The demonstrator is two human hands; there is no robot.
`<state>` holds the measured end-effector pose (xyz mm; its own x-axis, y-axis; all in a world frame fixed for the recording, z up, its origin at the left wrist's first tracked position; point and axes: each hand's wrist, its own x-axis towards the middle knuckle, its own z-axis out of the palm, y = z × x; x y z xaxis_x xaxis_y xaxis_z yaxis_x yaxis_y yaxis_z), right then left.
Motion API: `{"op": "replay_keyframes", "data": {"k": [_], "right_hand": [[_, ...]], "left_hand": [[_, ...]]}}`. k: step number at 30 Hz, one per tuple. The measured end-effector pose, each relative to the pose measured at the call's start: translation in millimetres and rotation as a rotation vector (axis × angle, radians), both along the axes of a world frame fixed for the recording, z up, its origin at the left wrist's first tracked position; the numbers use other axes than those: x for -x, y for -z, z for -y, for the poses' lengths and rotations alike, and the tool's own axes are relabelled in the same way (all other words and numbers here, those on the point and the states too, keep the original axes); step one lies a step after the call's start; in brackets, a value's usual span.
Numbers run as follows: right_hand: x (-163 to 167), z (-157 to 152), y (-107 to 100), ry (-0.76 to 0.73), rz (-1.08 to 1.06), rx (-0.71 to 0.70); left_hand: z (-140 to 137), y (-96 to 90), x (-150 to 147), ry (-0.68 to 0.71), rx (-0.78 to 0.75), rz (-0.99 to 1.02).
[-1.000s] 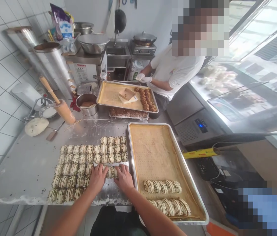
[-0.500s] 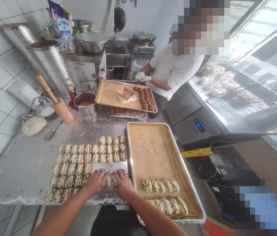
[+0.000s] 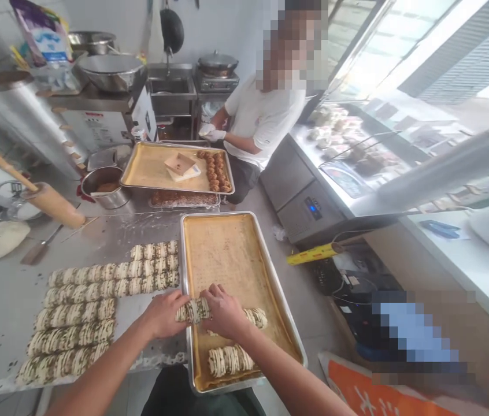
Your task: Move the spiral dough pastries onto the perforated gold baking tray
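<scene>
A sliced dough roll [image 3: 192, 311], pale with dark green flecks, is gripped at its ends between my two hands. My left hand [image 3: 169, 312] closes round the left end, by the rim of the baking tray [image 3: 227, 248]. At the other end my right hand [image 3: 223, 312] is wrapped over the roll, above the tray's brown liner. Two similar rolls lie on the near part of the tray: one roll [image 3: 256, 318] partly behind my right hand, the other roll [image 3: 229, 360] partly under my right forearm. Several rows of the same dough [image 3: 75, 315] cover the steel table to the left.
Beyond sits another tray [image 3: 153, 167] with brown balls and a small box. A rolling pin [image 3: 54, 202], a lump of dough [image 3: 2, 240], a scraper [image 3: 36, 253] and a metal pot [image 3: 108, 196] stand or lie at left. A gloved co-worker [image 3: 266, 115] stands behind.
My hands have lifted the dough roll from the table rows and carried it right, over the baking tray's left side. The camera view has swung to the right.
</scene>
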<state>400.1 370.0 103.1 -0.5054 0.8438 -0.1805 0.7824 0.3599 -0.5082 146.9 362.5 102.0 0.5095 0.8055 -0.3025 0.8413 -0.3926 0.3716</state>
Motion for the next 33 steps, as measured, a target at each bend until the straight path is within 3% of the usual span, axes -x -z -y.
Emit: {"op": "replay_keyframes", "data": {"k": [2, 5, 9, 13, 18, 21, 24, 27, 29, 33], "right_hand": [[-48.6, -10.7, 2.3, 0.029, 0.021, -0.031], [-102.0, -22.8, 22.8, 0.057, 0.057, -0.046], [-135.7, -28.4, 63.0, 0.074, 0.076, -0.019], [-155.4, -25.7, 83.8, 0.107, -0.006, 0.056], [-167.0, -7.4, 67.1, 0.319, -0.035, 0.041], [-128.8, 11.6, 50.0, 0.425, -0.180, -0.055], [-45.3, 28.0, 41.3, 0.371, -0.394, -0.048], [57.8, 28.9, 49.5, 0.278, -0.497, 0.006], [118.1, 17.8, 63.7, 0.293, -0.458, -0.001], [187.8, -16.3, 92.9, 0.431, -0.251, 0.002]], "left_hand": [[-15.6, 8.9, -52.6, 0.027, -0.039, 0.000], [-33.6, 33.8, -115.5, 0.047, -0.087, -0.024], [-39.7, 70.6, -160.1, 0.059, -0.138, -0.085], [-31.5, 82.3, -167.9, -0.011, -0.190, -0.123], [4.2, 60.2, -124.2, -0.182, -0.226, -0.015], [34.1, 51.5, -71.6, -0.300, -0.275, 0.001], [44.4, 52.7, -18.0, -0.384, -0.353, -0.058], [23.5, 57.6, 20.7, -0.387, -0.423, -0.108], [-0.5, 61.9, 36.0, -0.340, -0.434, -0.113], [-38.8, 73.5, 53.7, -0.222, -0.402, -0.123]]}}
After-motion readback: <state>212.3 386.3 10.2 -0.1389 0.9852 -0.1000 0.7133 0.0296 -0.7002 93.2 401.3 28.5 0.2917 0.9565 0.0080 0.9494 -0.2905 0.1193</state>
